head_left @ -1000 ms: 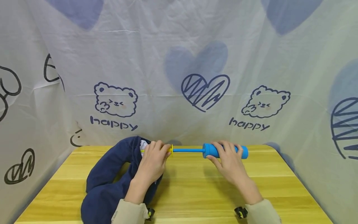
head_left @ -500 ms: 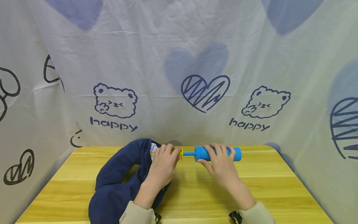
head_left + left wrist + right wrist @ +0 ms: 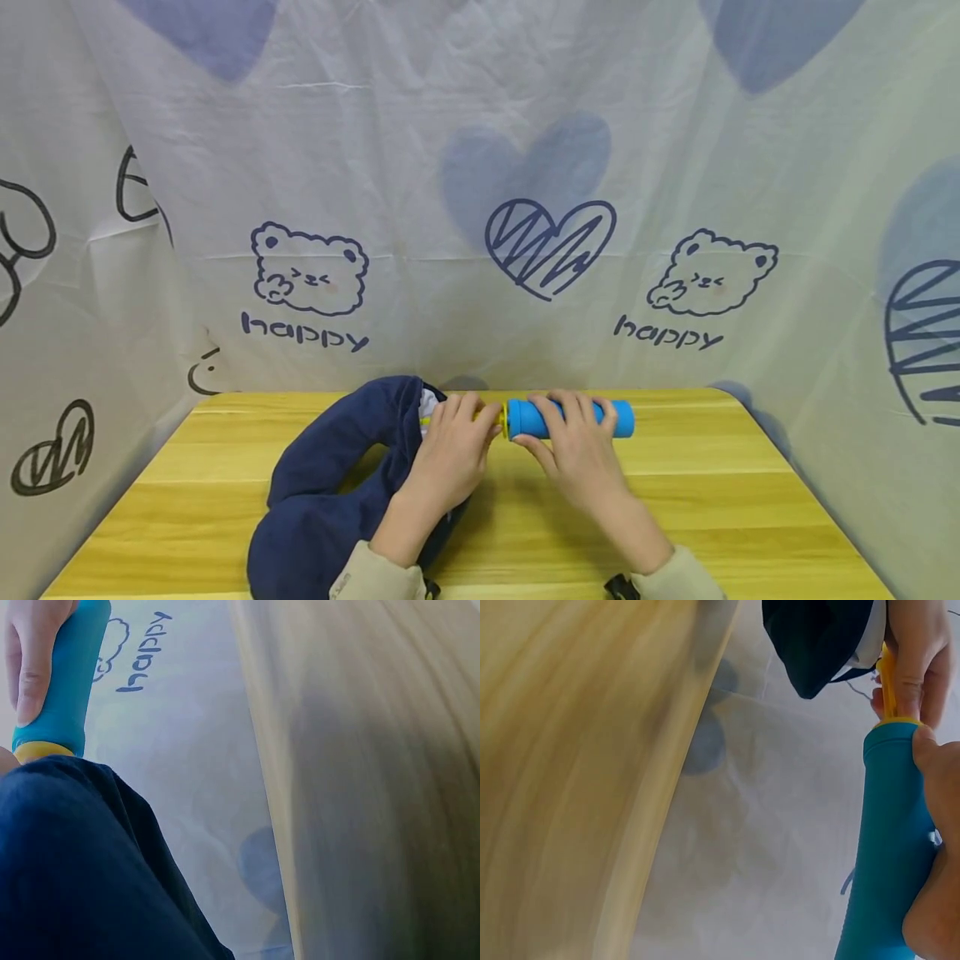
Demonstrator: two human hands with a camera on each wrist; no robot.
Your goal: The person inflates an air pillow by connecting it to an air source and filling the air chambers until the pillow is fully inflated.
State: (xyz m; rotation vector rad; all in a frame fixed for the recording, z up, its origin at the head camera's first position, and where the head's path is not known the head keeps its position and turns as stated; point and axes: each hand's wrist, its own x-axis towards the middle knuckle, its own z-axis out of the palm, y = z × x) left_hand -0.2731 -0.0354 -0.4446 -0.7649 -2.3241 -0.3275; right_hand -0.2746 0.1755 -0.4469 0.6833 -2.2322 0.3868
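Note:
A navy U-shaped neck pillow (image 3: 322, 533) lies to the left in the head view, with white cloth (image 3: 428, 402) showing at its opening. My left hand (image 3: 452, 446) pinches the yellow nozzle end (image 3: 888, 684) of a blue hand pump (image 3: 891, 832) at that opening. Around the pump's blue barrel curl the fingers of my right hand (image 3: 581, 454), thumb near the yellow flange. Barrel and flange sit close together, and no blue rod shows between them. The nozzle's tip is hidden by the left hand and cloth.
A wood-grain table (image 3: 712, 500) lies under the hands. Behind it hangs a pale curtain (image 3: 420, 167) printed with hearts and bears, and it also closes off both sides. Dark wrist straps show by both beige sleeves (image 3: 382, 575).
The blue rod between flange and barrel has slid out of sight. My left hand, the nozzle and the pillow have shifted right; my right hand and the barrel have moved left.

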